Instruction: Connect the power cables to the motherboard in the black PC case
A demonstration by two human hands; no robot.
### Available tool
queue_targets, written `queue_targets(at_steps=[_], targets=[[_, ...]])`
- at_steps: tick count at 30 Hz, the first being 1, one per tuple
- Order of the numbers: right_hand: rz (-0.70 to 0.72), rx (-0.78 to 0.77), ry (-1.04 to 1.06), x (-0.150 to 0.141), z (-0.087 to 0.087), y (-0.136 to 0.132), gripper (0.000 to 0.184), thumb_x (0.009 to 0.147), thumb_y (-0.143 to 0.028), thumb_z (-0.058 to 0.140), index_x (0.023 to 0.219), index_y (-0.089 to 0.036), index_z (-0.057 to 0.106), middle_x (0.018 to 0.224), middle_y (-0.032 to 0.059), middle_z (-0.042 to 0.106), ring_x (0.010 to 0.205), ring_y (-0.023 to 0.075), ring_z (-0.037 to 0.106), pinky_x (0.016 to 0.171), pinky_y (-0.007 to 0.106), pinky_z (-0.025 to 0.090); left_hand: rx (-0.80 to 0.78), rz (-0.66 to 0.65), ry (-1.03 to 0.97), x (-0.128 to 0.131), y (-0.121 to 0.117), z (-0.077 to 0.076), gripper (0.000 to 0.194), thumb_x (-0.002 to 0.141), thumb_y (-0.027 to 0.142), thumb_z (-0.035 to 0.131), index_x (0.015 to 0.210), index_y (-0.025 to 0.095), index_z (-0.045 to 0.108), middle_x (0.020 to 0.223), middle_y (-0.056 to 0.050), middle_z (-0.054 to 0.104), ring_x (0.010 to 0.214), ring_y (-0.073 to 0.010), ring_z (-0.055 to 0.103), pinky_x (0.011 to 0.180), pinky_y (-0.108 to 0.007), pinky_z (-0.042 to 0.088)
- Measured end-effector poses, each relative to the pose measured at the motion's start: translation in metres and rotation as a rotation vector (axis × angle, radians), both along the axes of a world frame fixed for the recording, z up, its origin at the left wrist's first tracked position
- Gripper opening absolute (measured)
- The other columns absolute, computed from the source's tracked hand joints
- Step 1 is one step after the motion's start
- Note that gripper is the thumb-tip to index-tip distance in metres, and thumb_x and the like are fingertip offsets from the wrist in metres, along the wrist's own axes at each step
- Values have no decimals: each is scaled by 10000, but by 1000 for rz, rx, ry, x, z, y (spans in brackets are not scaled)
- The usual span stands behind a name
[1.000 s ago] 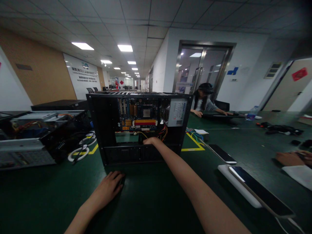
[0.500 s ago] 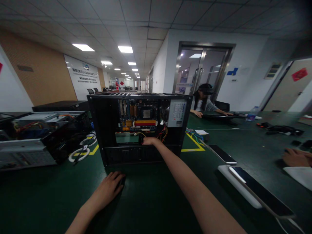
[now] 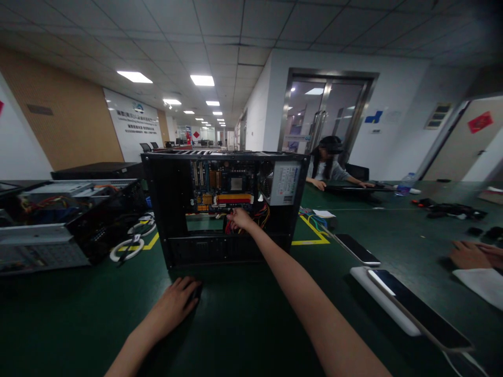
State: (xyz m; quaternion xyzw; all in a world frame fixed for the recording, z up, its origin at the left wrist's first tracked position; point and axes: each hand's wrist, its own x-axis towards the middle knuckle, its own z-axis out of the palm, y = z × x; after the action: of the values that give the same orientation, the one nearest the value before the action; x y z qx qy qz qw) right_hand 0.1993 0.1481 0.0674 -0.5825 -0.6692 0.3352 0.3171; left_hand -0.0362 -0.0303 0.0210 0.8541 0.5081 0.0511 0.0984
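The black computer case (image 3: 196, 251) stands on the table with its open side facing me, showing the motherboard (image 3: 226, 180) and the silver power supply (image 3: 285, 183). My right hand (image 3: 240, 219) reaches inside, below the memory slots. Its fingers are closed on a bunch of thin cables (image 3: 228, 226), some of them red; the fingertips are partly hidden. In front of the case, my left hand (image 3: 178, 301) lies on the table, fingers together and curled over something small and dark that I cannot make out.
Another opened computer case (image 3: 43, 246) lies at the left, with a coiled white cable (image 3: 128, 250) near it. Phones (image 3: 420, 309) and a white slab (image 3: 383, 301) lie at the right. A person (image 3: 328, 165) sits across the table; another person's hands (image 3: 473, 256) show at the right edge.
My right hand has risen slightly inside the case, and red cables now show by its fingers. My left hand keeps its place.
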Motion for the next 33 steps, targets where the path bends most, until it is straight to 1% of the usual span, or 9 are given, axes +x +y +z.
queue_targets(at_steps=[3,5,9,12,15,18,24,28,33], targets=[[-132,47,200,1,4,0,87,816,-209,444,789,-134,481,568,-8,522,450,65,515,485,173,462,-9,-2,6,0,1,-2,407,796,367,371,1170,238,468,1201,-61,469,1104,-263,428,914,-419,345],[-181,-1,351,3,6,-1,65,821,-204,439,814,-146,467,619,-10,522,463,45,506,524,172,477,-1,-9,5,-1,2,-3,402,801,367,366,1167,237,471,1199,-59,471,1099,-256,433,921,-415,340],[-279,-285,601,13,7,-2,85,829,-167,417,913,-177,420,667,-15,525,483,49,507,556,217,497,12,-20,4,-1,2,-4,399,805,358,362,1168,230,470,1190,-63,477,1092,-254,438,929,-414,334],[-304,-463,714,22,4,0,79,828,-132,389,887,-175,418,696,-5,523,513,73,528,550,247,497,5,-12,18,-1,2,-5,404,805,361,363,1173,232,466,1198,-60,470,1108,-267,424,934,-426,326],[-300,-530,761,26,0,3,48,819,-125,403,836,-163,426,716,6,513,551,88,543,547,253,495,7,-1,19,-2,3,-6,401,802,361,369,1172,242,467,1205,-53,467,1119,-270,414,931,-426,330],[-288,-553,778,27,-1,6,57,806,-107,419,825,-160,426,739,13,513,593,102,559,556,263,498,5,-5,22,-1,2,-4,401,804,357,370,1174,238,465,1203,-54,468,1108,-257,427,935,-411,330],[-215,-593,753,26,4,7,41,826,-127,398,802,-151,421,813,40,538,642,108,570,589,277,498,-8,-5,44,1,1,-1,405,811,353,358,1181,224,459,1209,-65,462,1105,-256,430,941,-410,322],[-230,-599,744,25,6,7,49,839,-158,391,794,-153,408,863,45,535,674,105,575,604,270,498,13,-11,25,0,1,-2,401,806,365,361,1172,237,463,1202,-60,462,1097,-256,432,921,-413,341],[-236,-570,797,24,3,10,59,838,-142,389,781,-150,400,851,48,525,663,97,566,591,257,501,-4,-16,15,-1,3,-5,400,808,362,362,1175,236,461,1196,-60,465,1089,-248,439,925,-412,337]])
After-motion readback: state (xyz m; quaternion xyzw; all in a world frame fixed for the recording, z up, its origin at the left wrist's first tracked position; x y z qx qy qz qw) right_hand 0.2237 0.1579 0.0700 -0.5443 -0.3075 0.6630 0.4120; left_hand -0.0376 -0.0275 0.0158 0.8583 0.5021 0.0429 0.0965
